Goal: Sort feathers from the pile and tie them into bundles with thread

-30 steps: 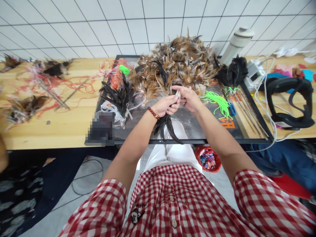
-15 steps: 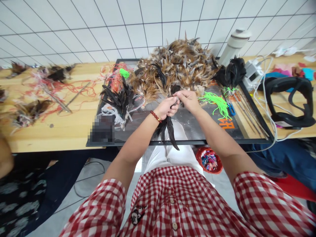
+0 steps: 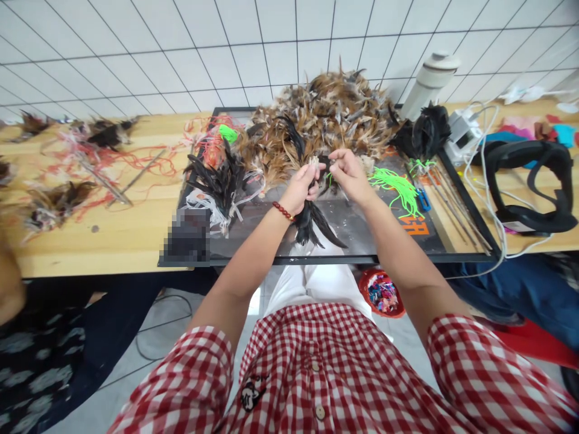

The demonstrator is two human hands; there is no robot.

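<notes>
My left hand [image 3: 302, 188], with a red bead bracelet at its wrist, grips a bunch of black feathers [image 3: 312, 224]. Pale quill ends poke out above the fingers, and the dark plumes fan down toward the tray's front edge. Just right of the bunch is my right hand [image 3: 350, 175], its thumb and index finger apart and the other fingers bent. I see nothing clearly held in it. Behind both hands rises a big heap of brown feathers [image 3: 335, 114]. Bright green cords [image 3: 398, 190] lie to the right of my right hand.
A black-rimmed tray [image 3: 271, 261] holds the feathers. Left on it are tied black feathers [image 3: 221, 181]; on the right, another black bunch [image 3: 425, 135] and thin sticks [image 3: 456, 208]. A bottle [image 3: 429, 84], a black headset strap [image 3: 534, 187] and white cables stand beyond. People sit on both sides.
My right hand has come away from my left, its fingers parting from the quill ends. The black feather bunch has tilted, its tips swinging up and to the right.
</notes>
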